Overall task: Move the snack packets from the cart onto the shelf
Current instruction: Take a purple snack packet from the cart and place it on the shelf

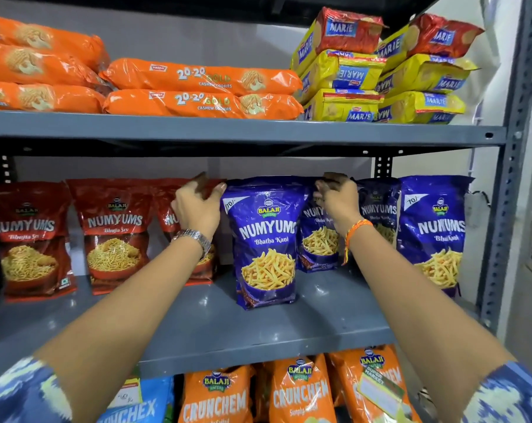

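Blue packet [266, 239]: standing upright on the middle shelf [258, 334], set forward of its row. Risk: likely tipping forward if released unevenly, being tall, soft and narrow-based. Finish: glossy purple-blue, fries pictured. Left hand [197, 206] is curling over the top of a red packet [170, 203] alongside, thumb touching the blue one. Right hand [338, 198] is pinching the blue packet behind [318, 236]. Cart not showing.

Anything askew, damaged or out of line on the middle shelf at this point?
Nothing spilled or torn. The front blue Numyums packet stands forward of the others in its row, between the left hand and right hand. Behind the right hand, another blue packet sits further back, so the row is uneven.
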### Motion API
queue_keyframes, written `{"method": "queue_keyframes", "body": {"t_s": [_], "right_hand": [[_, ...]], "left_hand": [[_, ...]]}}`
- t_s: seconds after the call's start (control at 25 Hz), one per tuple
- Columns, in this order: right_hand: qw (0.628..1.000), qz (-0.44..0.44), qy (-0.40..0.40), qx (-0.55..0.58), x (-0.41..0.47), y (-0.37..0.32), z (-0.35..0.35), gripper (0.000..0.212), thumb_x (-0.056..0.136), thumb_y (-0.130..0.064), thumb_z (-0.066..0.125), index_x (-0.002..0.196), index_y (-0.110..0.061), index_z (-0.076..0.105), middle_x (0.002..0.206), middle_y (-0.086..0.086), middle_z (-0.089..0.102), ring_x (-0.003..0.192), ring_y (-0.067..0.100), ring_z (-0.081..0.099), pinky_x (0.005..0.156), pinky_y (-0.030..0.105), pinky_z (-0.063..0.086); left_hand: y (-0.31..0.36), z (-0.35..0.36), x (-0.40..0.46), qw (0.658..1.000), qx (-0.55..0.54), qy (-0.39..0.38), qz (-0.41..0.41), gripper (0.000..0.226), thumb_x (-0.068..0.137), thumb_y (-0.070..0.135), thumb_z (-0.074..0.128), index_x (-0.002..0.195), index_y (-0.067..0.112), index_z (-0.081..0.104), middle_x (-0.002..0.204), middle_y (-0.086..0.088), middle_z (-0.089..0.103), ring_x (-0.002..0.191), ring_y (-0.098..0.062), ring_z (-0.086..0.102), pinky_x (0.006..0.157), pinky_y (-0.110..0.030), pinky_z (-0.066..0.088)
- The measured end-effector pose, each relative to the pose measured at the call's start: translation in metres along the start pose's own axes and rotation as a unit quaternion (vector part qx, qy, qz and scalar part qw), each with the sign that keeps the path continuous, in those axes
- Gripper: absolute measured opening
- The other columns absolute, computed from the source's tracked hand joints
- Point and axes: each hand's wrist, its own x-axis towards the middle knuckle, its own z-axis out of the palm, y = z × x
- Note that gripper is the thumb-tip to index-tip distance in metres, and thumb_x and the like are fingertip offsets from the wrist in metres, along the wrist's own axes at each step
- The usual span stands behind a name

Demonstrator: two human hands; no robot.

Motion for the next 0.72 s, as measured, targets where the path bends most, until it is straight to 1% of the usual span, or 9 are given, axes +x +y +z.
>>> {"method": "queue_keyframes", "body": {"t_s": [0.08,0.16,0.24,0.36,0.44,0.52,0.56,0.64,0.72], "right_hand": [[0.999,-0.007,0.026,0.021,-0.028,-0.005,-0.023,0.024,0.098,-0.004,0.056,0.121,-0.009,0.054,0.102,0.004,0.068,0.088,0.019,0.067,0.079,0.035,0.058],[0.998,-0.022,0.047,0.038,-0.063,-0.007,-0.052,0.027,0.099,-0.004,0.054,0.126,-0.007,0.053,0.11,0.008,0.069,0.089,0.018,0.068,0.073,0.029,0.058],[0.997,-0.029,0.06,0.03,-0.104,-0.005,-0.089,0.027,0.099,-0.005,0.054,0.127,-0.007,0.053,0.112,0.007,0.07,0.087,0.015,0.07,0.069,0.024,0.059],[0.996,-0.038,0.081,-0.019,-0.165,0.008,-0.161,0.025,0.098,-0.002,0.055,0.123,-0.006,0.056,0.108,0.008,0.072,0.083,0.014,0.072,0.066,0.019,0.059],[0.993,-0.048,0.091,-0.062,-0.198,0.017,-0.201,0.023,0.097,0.0,0.055,0.119,-0.007,0.057,0.104,0.005,0.074,0.082,0.013,0.072,0.064,0.018,0.058],[0.986,-0.015,0.124,-0.113,-0.239,0.034,-0.256,0.021,0.097,0.002,0.055,0.115,-0.008,0.058,0.101,0.004,0.073,0.081,0.011,0.072,0.063,0.018,0.057],[0.981,0.008,0.139,-0.132,-0.257,0.043,-0.278,0.021,0.096,0.003,0.055,0.114,-0.008,0.058,0.101,0.008,0.073,0.081,0.013,0.072,0.063,0.018,0.056],[0.968,0.067,0.157,-0.185,-0.303,0.068,-0.331,0.024,0.094,0.004,0.056,0.112,-0.011,0.061,0.101,0.016,0.073,0.084,0.023,0.071,0.066,0.024,0.056],[0.946,0.14,0.143,-0.254,-0.353,0.098,-0.385,0.025,0.091,0.003,0.059,0.105,-0.017,0.065,0.102,0.014,0.074,0.089,0.028,0.073,0.072,0.034,0.058]], "left_hand": [[-0.003,-0.007,-0.024,0.998,-0.035,-0.033,0.036,0.056,0.078,0.034,0.08,0.126,0.009,0.068,0.119,-0.007,0.074,0.113,-0.017,0.07,0.103,-0.037,0.054],[-0.004,-0.011,-0.061,0.993,-0.075,-0.075,0.053,0.054,0.084,0.021,0.078,0.133,0.006,0.063,0.131,-0.007,0.068,0.12,-0.013,0.066,0.106,-0.034,0.052],[-0.012,-0.007,-0.104,0.987,-0.09,-0.114,0.07,0.05,0.086,0.021,0.077,0.133,0.009,0.064,0.13,-0.003,0.069,0.119,-0.01,0.066,0.107,-0.035,0.051],[-0.027,0.018,-0.188,0.968,-0.076,-0.204,0.122,0.044,0.085,0.028,0.076,0.128,0.024,0.067,0.121,0.006,0.073,0.109,-0.009,0.071,0.1,-0.039,0.055],[-0.032,0.031,-0.241,0.95,-0.038,-0.247,0.188,0.039,0.086,0.025,0.076,0.124,0.02,0.071,0.124,0.005,0.07,0.11,-0.007,0.068,0.103,-0.025,0.051],[-0.037,0.049,-0.304,0.92,-0.026,-0.315,0.23,0.038,0.086,0.022,0.076,0.123,0.013,0.072,0.125,0.006,0.066,0.114,-0.001,0.062,0.105,-0.011,0.041],[-0.044,0.057,-0.33,0.907,-0.02,-0.353,0.228,0.038,0.085,0.021,0.077,0.122,0.012,0.072,0.124,0.004,0.068,0.114,0.0,0.061,0.105,-0.01,0.04],[-0.069,0.079,-0.389,0.876,-0.01,-0.447,0.183,0.04,0.083,0.022,0.078,0.122,0.012,0.072,0.122,-0.003,0.072,0.113,-0.001,0.062,0.103,-0.009,0.039],[-0.098,0.096,-0.451,0.829,0.03,-0.544,0.131,0.045,0.082,0.029,0.079,0.123,0.013,0.071,0.12,-0.008,0.074,0.113,-0.014,0.068,0.101,-0.02,0.045]]}}
